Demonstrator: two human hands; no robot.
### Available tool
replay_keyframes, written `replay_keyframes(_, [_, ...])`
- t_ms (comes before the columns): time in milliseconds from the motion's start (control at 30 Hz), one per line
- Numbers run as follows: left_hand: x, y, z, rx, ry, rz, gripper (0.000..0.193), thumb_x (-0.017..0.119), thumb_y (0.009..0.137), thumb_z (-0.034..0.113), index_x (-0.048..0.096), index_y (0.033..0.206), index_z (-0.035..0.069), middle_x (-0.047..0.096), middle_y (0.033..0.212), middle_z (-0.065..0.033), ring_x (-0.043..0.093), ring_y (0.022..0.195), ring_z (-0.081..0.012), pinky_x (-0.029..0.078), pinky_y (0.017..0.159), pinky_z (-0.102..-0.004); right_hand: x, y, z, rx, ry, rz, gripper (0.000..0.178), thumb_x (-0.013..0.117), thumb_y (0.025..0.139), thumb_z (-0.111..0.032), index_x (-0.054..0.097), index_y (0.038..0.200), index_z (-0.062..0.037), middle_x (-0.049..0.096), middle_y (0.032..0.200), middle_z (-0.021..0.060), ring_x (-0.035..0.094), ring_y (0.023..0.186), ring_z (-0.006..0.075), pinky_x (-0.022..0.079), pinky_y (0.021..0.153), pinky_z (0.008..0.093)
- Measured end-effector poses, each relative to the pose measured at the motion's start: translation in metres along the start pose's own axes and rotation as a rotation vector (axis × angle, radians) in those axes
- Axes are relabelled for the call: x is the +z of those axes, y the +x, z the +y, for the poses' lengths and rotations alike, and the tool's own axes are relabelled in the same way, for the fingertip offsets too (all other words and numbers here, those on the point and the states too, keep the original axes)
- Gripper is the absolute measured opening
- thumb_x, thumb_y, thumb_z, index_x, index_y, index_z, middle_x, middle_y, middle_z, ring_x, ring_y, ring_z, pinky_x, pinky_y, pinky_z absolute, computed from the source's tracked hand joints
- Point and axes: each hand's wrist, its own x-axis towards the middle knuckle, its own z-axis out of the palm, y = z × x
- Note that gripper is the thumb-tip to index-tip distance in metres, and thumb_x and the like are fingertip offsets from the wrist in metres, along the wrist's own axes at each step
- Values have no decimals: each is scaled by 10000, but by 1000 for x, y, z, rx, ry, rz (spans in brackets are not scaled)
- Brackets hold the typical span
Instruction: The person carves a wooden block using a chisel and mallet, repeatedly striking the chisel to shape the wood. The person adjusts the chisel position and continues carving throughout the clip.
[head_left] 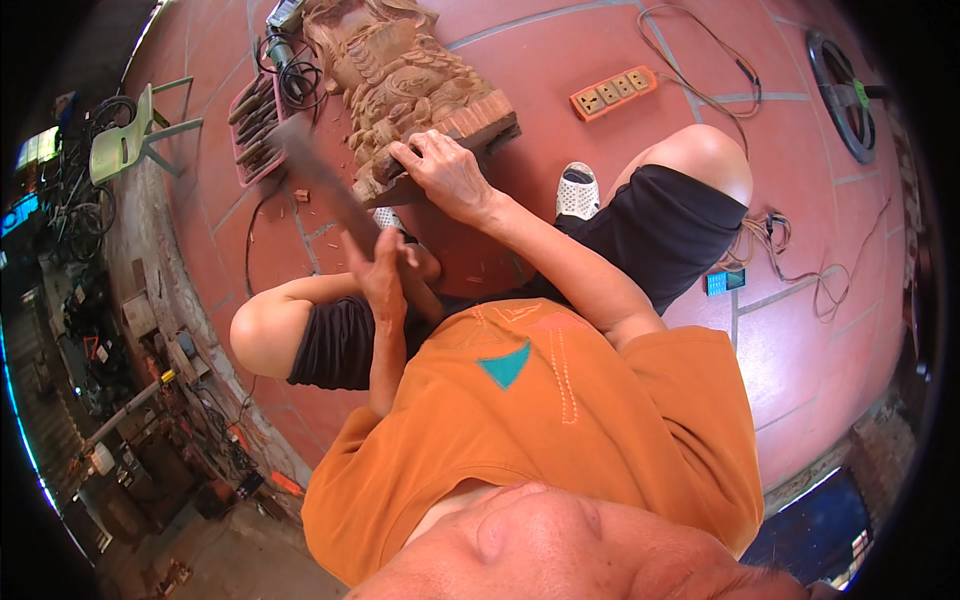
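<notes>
A large carved piece of brown wood [405, 85] lies on the floor in front of me, its flat, plain end toward my feet. My right hand [450, 175] grips that near end, fingers bent over the edge. To the left of it, my left hand [378, 275] is closed around a long brown bar-shaped tool [335, 190], smeared by motion. The tool slants up and left, its far end near the chisels and apart from the carving; its exact kind cannot be made out. My knees are spread on both sides.
A pink tray [240, 165] of several chisels [262, 120] and a corded power tool [282, 55] lie left of the carving. An orange power strip [614, 93], cables and a blue device [725, 283] are at right. A green chair [122, 148] stands far left.
</notes>
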Motion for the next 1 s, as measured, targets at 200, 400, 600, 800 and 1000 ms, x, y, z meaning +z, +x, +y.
replay_keyframes(200, [-2,1,3,-81,-37,28,316,671,968,118,504,1222,33,557,788,-40,557,591,-116,495,498,-260,0,0,1,17,-38,-21,397,623,799,-17,583,1187,-91,623,1045,119,652,984,311,556,837,408])
replay_keyframes(400, [-5,2,0,189,-134,154,441,625,991,140,434,1371,20,544,723,-60,533,529,-150,481,490,-276,0,0,1,21,-40,-42,406,634,794,-20,583,1191,-88,625,1052,124,653,987,315,555,838,414])
replay_keyframes(600, [-7,4,-4,-116,29,-28,372,680,977,166,501,1268,17,570,759,-52,561,549,-125,494,480,-246,-4,2,1,46,-9,-26,409,638,817,-33,592,1220,-87,639,1073,123,658,1000,316,558,848,412])
replay_keyframes(800, [-8,8,-4,-78,-95,47,406,676,985,183,495,1309,20,564,766,-58,559,552,-117,509,469,-245,-5,-1,-9,-41,101,14,371,662,835,-61,619,1201,-105,646,1062,120,661,1007,309,569,845,409])
replay_keyframes(1000, [-11,7,-8,-79,-87,50,403,685,980,179,498,1301,23,577,757,-64,563,530,-121,507,461,-242,-6,-1,-5,-18,36,5,359,668,844,-77,634,1199,-116,650,1051,108,659,980,301,569,840,402])
